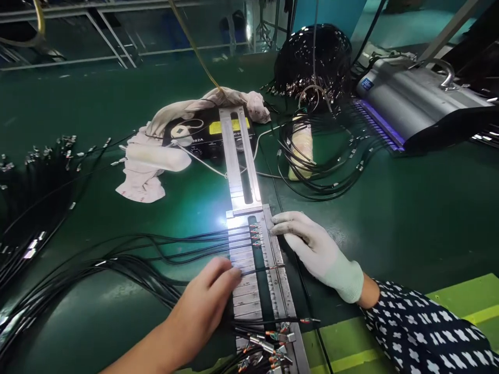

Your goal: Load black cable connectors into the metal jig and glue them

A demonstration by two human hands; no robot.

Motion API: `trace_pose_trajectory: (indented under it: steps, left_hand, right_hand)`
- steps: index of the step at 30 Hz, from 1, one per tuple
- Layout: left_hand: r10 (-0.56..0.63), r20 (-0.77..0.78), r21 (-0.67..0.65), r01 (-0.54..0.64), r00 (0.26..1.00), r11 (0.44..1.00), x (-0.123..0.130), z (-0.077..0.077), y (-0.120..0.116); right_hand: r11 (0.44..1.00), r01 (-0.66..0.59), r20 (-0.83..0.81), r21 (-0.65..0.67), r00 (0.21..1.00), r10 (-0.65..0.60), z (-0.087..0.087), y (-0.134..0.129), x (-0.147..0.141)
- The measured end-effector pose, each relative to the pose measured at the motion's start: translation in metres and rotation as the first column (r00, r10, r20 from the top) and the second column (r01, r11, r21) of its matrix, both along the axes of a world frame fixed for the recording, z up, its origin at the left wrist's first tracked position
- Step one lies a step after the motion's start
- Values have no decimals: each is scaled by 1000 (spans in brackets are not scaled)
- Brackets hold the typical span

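My bare left hand (208, 296) pinches a black cable (255, 270) over the slotted metal fixture (246, 306); the cable's stripped end lies across the fixture's right rail. Farther up, several black cables (218, 236) rest side by side in the slots, their coloured wire ends over the long opening. My right hand (312, 249), in a white glove, has its fingers stretched out against the right edge of the rail. Nothing shows in its grasp. Near me, a heap of cable ends with metal connectors (268, 345) lies on the fixture's lower part.
Cable bundles (128, 275) run off to the left. Behind the fixture stand a black control box (210, 137) draped with cloth and a white tool handle (159, 157). Coiled cables (327, 171) lead to a grey machine (421, 104) with a purple glow. A black cable heap (314, 57) sits behind.
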State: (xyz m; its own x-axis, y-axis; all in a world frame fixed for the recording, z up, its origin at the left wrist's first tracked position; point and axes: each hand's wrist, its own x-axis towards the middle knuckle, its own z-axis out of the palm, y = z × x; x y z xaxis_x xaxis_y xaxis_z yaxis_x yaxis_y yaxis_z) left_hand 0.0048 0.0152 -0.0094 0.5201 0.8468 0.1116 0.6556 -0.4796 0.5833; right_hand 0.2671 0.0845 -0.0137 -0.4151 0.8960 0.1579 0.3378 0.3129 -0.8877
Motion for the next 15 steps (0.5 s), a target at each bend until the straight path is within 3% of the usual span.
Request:
trace_pose_trajectory:
  steps: [6, 15]
  left_hand:
    - [-78, -86, 96, 87, 993, 992, -29, 5, 25]
    - [-145, -316, 196, 214, 938, 957, -41, 11, 33]
  right_hand:
    - [1000, 7, 11, -27, 1000, -7, -2, 1, 1]
    - [1000, 0, 10, -20, 1000, 0, -3, 2, 1]
